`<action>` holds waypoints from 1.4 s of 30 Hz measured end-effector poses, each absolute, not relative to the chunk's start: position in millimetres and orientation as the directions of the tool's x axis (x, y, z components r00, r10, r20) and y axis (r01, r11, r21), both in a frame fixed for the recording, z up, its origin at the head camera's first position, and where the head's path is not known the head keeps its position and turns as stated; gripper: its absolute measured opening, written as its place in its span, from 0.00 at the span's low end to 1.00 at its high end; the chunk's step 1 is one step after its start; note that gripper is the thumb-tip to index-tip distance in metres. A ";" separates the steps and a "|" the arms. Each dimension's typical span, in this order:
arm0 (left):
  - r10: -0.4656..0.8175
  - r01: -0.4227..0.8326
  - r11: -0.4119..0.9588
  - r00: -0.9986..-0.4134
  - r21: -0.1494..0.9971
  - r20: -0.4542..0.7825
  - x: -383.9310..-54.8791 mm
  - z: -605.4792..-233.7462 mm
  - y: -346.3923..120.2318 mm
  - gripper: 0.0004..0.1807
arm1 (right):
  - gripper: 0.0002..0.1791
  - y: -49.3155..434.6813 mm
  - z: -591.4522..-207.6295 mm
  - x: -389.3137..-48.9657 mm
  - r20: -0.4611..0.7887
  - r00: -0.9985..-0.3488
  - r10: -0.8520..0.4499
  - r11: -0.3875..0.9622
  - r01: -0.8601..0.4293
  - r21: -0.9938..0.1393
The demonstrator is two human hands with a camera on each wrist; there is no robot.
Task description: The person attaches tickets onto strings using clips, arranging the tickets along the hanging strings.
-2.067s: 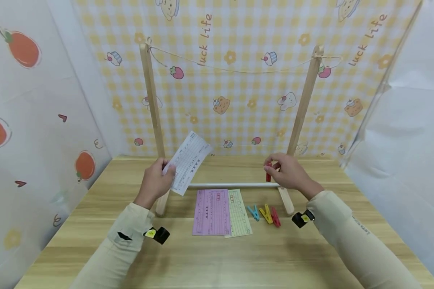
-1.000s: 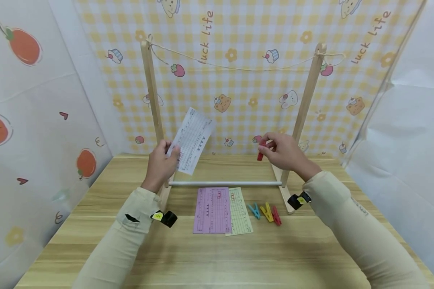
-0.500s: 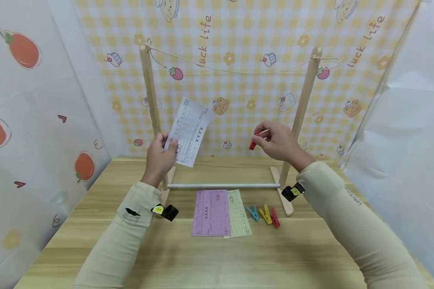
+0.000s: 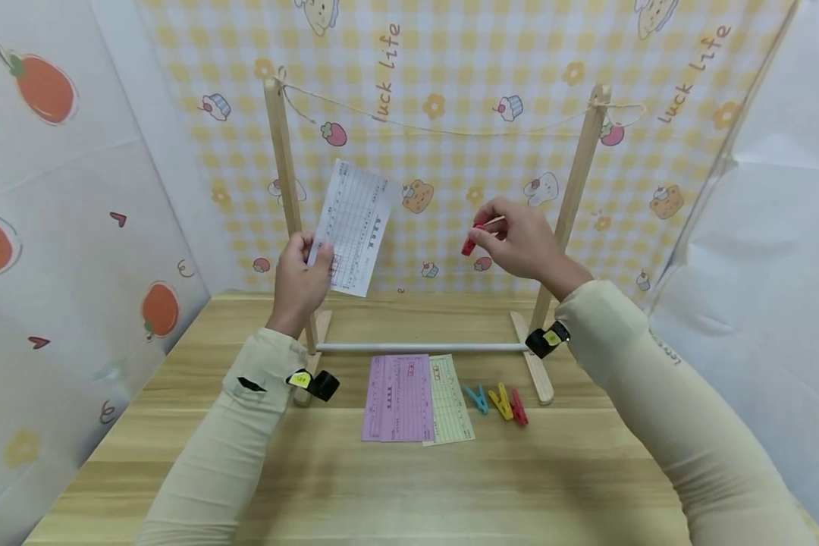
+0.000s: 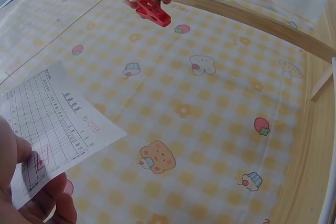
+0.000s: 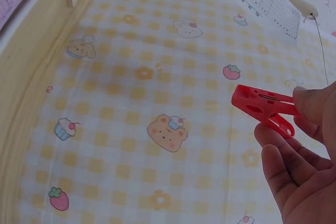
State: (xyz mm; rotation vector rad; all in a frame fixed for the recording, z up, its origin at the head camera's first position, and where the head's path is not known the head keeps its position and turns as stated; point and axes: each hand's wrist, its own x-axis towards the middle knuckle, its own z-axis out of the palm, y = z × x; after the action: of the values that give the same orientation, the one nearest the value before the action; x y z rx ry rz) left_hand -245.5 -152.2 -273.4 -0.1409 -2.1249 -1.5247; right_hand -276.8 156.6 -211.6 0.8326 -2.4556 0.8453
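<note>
My left hand [image 4: 302, 274] pinches a white printed receipt slip [image 4: 356, 227] by its lower left part, thumb on the printed face, held up in front of the left wooden post. My right hand [image 4: 519, 236] holds a red clothespin [image 4: 471, 241] between thumb and fingers, to the right of the slip. In the right wrist view the red clothespin [image 6: 262, 106] points away from the hand, its jaws together. Above both hands a thin string [image 4: 444, 132] sags between the tops of two posts.
The wooden frame has a left post [image 4: 283, 159], a right post [image 4: 578, 178] and a white crossbar [image 4: 423, 347]. Purple slips [image 4: 397, 398] and a pale green slip [image 4: 453, 402] lie on the table, beside blue [image 4: 478, 400], yellow [image 4: 501, 402] and red [image 4: 519, 408] clothespins.
Both hands have risen from near the tabletop, the left with the slip, now more upright. The right hand has also moved left with the red clothespin, closer to the slip.
</note>
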 end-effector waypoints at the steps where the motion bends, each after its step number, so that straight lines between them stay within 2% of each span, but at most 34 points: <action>1: -0.206 0.379 0.360 -0.859 0.852 0.469 -246.1 -272.1 -152.0 0.13 | 0.09 155.9 -209.2 -276.8 0.545 -0.737 -0.400 0.638 -0.651 -0.412; 23: -0.211 0.445 0.283 -0.835 0.850 0.507 -253.8 -258.0 -147.9 0.15 | 0.09 140.0 -179.3 -281.8 0.555 -0.722 -0.414 0.605 -0.673 -0.426; 30: -0.224 0.435 0.252 -0.843 0.865 0.489 -252.5 -255.8 -147.2 0.14 | 0.09 132.5 -177.6 -281.6 0.579 -0.696 -0.424 0.585 -0.699 -0.412; 42: -0.253 0.473 0.223 -0.816 0.852 0.519 -257.1 -250.3 -151.3 0.14 | 0.09 114.9 -164.0 -284.7 0.620 -0.661 -0.423 0.544 -0.732 -0.410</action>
State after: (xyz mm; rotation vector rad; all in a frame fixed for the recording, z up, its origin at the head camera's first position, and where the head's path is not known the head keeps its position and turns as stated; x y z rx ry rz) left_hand -257.1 -151.3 -250.3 -0.2018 -1.9300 -1.6476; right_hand -284.7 114.9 -164.0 0.9362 -2.3308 0.9196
